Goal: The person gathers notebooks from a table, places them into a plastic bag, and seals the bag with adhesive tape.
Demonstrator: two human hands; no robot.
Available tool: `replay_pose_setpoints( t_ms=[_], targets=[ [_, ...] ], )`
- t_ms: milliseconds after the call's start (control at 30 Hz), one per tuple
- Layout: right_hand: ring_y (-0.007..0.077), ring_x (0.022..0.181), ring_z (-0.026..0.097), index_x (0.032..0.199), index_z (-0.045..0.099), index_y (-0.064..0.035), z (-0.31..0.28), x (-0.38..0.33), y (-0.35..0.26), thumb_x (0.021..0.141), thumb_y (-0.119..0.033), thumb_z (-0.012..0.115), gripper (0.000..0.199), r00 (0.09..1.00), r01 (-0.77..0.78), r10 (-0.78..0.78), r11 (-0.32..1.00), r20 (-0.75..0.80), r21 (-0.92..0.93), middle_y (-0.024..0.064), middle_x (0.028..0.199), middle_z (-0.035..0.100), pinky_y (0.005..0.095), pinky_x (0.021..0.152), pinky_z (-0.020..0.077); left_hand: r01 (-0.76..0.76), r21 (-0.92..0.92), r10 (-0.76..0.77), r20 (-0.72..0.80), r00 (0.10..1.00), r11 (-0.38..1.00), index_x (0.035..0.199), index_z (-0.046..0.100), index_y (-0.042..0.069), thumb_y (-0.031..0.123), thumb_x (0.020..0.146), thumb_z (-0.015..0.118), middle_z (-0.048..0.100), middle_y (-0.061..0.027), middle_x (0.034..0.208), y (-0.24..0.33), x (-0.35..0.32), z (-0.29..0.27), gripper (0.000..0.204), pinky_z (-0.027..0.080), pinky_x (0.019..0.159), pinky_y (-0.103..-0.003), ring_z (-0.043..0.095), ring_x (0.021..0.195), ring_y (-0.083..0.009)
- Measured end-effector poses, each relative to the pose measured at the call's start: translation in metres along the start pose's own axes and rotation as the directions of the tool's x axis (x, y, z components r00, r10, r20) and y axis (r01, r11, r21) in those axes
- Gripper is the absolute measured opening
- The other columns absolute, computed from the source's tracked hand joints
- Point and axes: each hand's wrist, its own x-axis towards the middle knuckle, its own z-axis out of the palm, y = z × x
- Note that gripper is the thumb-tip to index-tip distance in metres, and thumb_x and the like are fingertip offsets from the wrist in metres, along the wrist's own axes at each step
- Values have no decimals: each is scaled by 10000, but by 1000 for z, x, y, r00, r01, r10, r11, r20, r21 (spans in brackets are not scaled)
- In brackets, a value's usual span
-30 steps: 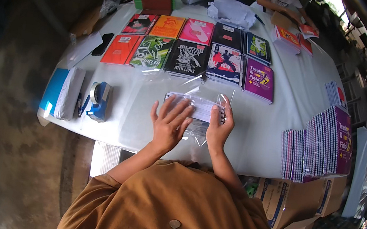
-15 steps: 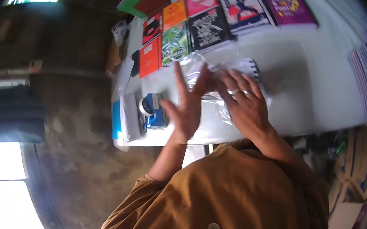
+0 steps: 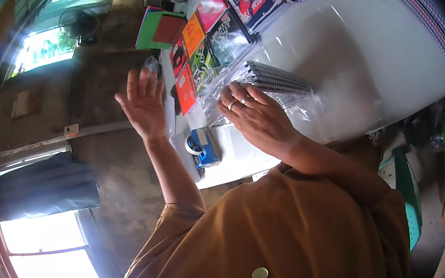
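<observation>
white table (image 3: 355, 50) | right hand (image 3: 258, 118) flat on bagged notebook (image 3: 274, 81) | left hand (image 3: 143, 104) fingers spread, empty

Two hands showed, the left hand (image 3: 143, 104) and the right hand (image 3: 258, 118); one spiral notebook (image 3: 277, 79) in one clear bag (image 3: 305, 102), one tape dispenser (image 3: 203, 146), one fan (image 3: 78, 22), two rings (image 3: 237, 103)

Spiral notebook (image 3: 277, 79) in plastic sleeve (image 3: 294, 100) on tabletop (image 3: 355, 50), frame centre; right hand (image 3: 258, 118) on it. Tape dispenser (image 3: 203, 146) lower left; booklets (image 3: 213, 32) upper left; left hand (image 3: 143, 104) off tabletop's left edge.
</observation>
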Motion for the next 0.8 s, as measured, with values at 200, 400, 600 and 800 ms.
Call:
replay_pose_setpoints(
  t_ms=[200,400,600,800],
  targets=[
    [182,1178,424,1096,580,-102,-1,6,2,806,-210,523,315,999,37,-37,999,-3,-5,19,1132,511,326,982,323,-173,621,-30,303,953,764,1105,621,-7,237,895,594,650,-104,1048,-37,-43,53,322,445,854,-275,585,963,-161],
    [264,1118,488,1026,570,-88,19,6,4,804,-150,573,230,980,121,-72,957,-188,264,64,1067,525,353,972,338,-229,508,184,137,973,830,1011,655,13,-85,821,563,656,-133,1046,-53,-83,73,232,494,871,-332,619,1022,-233],
    [170,1044,564,944,626,-126,12,12,5,740,-24,640,229,981,84,-30,955,-190,285,2,1071,614,311,841,392,-448,742,539,139,831,499,953,679,58,-29,749,633,663,-112,1023,-73,-109,76,227,458,930,-408,615,1029,-259],
    [162,956,603,768,688,-141,15,6,18,662,-48,744,153,963,175,-115,954,-244,244,-16,897,677,278,831,380,-377,763,680,-109,725,525,979,646,40,-76,682,616,666,-119,958,-86,-147,7,321,467,855,-384,627,963,-288]
  ],
)
